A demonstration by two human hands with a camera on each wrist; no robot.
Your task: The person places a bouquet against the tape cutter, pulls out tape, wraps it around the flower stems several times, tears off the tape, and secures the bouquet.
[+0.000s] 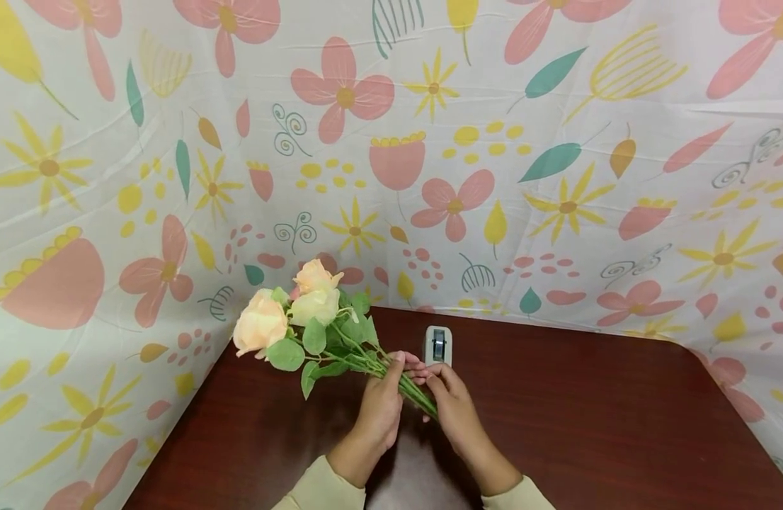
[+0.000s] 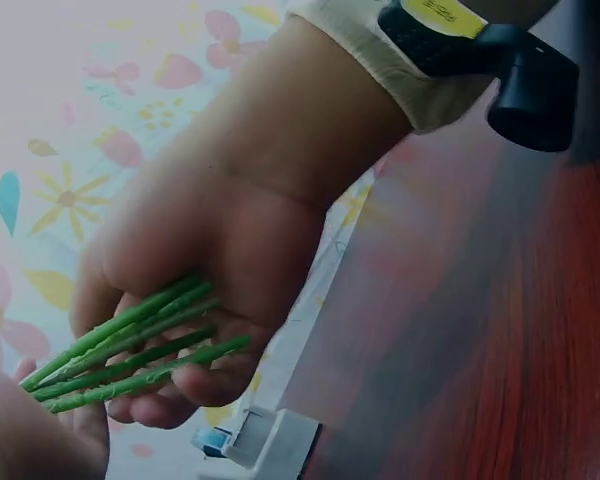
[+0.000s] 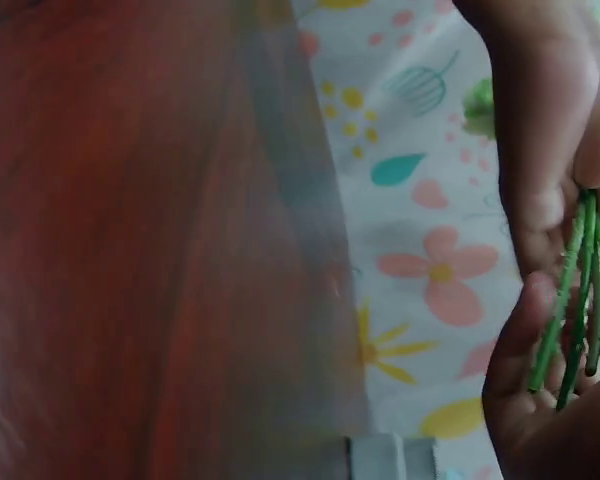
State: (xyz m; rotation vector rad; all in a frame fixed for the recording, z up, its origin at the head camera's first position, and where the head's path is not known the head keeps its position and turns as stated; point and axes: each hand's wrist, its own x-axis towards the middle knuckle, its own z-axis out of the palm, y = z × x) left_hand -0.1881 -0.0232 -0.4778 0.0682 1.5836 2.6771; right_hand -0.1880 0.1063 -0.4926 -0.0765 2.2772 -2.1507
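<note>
Held aslant above the table (image 1: 589, 418) in two hands, with pale blooms (image 1: 315, 306) up to the left and green stems (image 1: 420, 398) down to the right: a small bouquet (image 1: 316, 336). Gripped in the left hand (image 1: 383, 407) below the leaves (image 1: 285, 355), with thumb laid along the stems; ringed lower down by the curled fingers of the right hand (image 1: 455, 411), near the cut ends. Probably light and, by the look of it, artificial; likely top-heavy, so apt to tip or twist if pinched only at the tail. Likely stiff but bendable in the stems, thin and faintly rough, not slippery as a bundle yet liable to slide or fan apart under a loose hold. Soft and easily crushed, most likely, in the petals, and easily snagged in the leaves. Best taken round the bare stems just under the foliage, never by the heads. Hard to make out: the rearmost pinkish bloom, mostly covered by the others; the exact count of stems; the overlapping fingertips. Impossible to tell how firmly pressed by the right hand. Cut off in both wrist views: the dispenser (image 1: 439, 346), seen whole or nearly so from the head, just beyond the fingers.
</note>
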